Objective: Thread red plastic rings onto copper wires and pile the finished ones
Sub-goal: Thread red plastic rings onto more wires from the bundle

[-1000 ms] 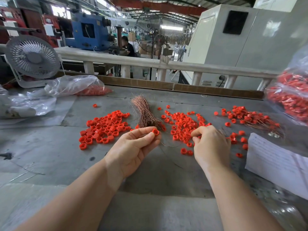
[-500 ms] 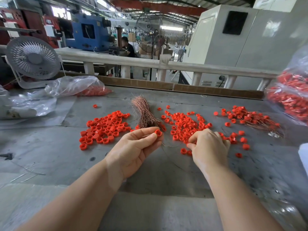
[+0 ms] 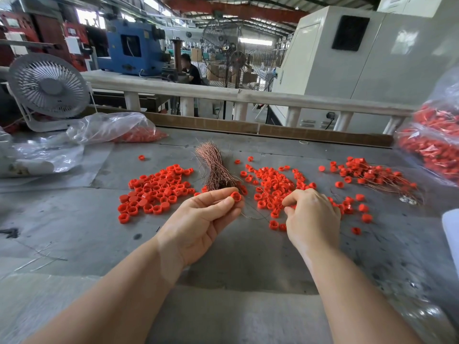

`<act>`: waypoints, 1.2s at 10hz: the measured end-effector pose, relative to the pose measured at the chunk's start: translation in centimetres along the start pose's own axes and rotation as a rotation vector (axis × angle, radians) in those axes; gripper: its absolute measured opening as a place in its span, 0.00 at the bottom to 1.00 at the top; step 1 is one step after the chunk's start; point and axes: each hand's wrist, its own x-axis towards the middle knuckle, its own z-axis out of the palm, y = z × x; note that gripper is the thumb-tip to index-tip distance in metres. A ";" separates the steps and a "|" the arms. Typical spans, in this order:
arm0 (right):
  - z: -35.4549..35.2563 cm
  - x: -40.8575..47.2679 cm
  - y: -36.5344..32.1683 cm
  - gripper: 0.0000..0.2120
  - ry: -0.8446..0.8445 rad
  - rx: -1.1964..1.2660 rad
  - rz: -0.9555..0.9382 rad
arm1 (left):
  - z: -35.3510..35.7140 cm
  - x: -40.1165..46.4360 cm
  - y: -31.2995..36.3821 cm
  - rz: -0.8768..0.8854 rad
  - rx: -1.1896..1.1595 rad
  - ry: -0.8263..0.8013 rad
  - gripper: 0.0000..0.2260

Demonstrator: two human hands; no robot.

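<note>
Pinching one red ring (image 3: 235, 196), two hands, left (image 3: 206, 219), right (image 3: 311, 218)

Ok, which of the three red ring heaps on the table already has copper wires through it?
The far-right heap of red plastic rings: thin copper wires trail out of it. The left heap and middle heap are loose rings.

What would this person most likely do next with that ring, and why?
Probably bring the right hand across to poke a copper wire through the red ring. The left hand pinches that ring at its fingertips, hole exposed, with thin wire trailing between the hands.
</note>
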 end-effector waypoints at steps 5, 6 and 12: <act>-0.8 -1.1 -1.8 0.11 -0.331 0.802 -0.292 | 0.2 0.0 -0.3 -0.001 -0.028 -0.012 0.08; -0.9 -1.1 -1.8 0.13 -0.322 0.840 -0.282 | 0.4 0.0 -0.2 -0.010 -0.025 -0.024 0.08; -0.3 -1.1 -1.7 0.12 -0.286 0.812 -0.303 | 0.4 -0.2 -0.2 -0.033 -0.008 -0.059 0.08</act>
